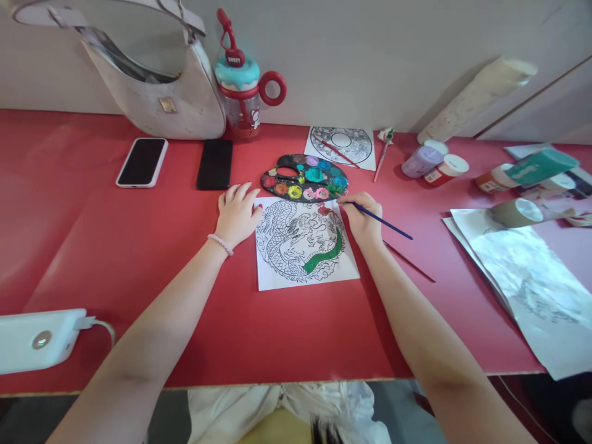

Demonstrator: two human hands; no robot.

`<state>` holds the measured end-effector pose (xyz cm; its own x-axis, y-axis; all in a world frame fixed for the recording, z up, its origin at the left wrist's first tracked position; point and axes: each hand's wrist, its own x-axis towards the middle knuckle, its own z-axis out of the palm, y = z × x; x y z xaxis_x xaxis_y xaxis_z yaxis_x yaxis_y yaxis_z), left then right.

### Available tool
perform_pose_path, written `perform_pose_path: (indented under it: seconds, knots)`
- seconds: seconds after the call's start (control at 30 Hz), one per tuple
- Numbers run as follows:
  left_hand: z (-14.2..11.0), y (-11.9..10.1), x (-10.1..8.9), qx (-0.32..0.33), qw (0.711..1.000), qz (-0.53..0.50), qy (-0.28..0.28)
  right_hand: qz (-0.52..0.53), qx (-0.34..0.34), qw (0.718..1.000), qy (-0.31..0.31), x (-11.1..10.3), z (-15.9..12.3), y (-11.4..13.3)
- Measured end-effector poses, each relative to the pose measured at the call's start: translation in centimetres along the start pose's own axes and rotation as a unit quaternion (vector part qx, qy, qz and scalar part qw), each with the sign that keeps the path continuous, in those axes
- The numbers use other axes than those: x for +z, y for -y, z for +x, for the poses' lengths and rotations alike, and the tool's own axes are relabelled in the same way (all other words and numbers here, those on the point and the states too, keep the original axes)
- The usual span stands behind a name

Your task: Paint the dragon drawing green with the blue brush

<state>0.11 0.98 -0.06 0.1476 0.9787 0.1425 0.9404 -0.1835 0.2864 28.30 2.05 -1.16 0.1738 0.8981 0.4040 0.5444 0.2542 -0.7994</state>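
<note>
A blue-handled paintbrush [383,221] is pinched in my right hand [364,217], its tip at the lower right edge of the black paint palette [279,174], near the green paint. Fingers spread, my left hand [238,214] lies flat on the table, its thumb at the upper left edge of the dragon line drawing [277,280]. One curved band of the drawing is painted green and a small patch near the top right is red. Blobs of many colours cover the palette, which touches or nearly touches the sheet's top edge.
Behind the palette lies a second printed sheet [314,148]. Paint bottles [451,168] and stacked papers [531,277] are at right. Two phones [215,164], a cup [238,92], a handbag [157,105] and a white power bank [41,339] are at left. A thin red brush [409,261] lies beside my right forearm.
</note>
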Motion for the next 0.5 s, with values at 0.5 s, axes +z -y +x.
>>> perform_pose_path:
  seconds: [0.5]
  knots:
    - [-0.01, 0.10, 0.08, 0.007, 1.000, 0.006, -0.008, 0.069, 0.037, 0.996, -0.033, -0.58, -0.19, -0.09]
